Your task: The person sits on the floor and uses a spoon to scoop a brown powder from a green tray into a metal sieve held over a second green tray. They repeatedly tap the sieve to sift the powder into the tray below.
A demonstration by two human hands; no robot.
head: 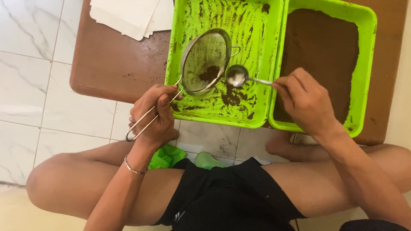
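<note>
Steel mesh of the sieve [204, 61] tilts over the emptier green tray [257, 64]; the left hand [155, 114] is wrapped tight round its wire handle, while the right hand [305, 99] pinches a spoon [238, 76] at the rim; better to level the sieve, keeping brown powder [233, 96] falling inside that tray, beside the full tray [366, 64].
</note>
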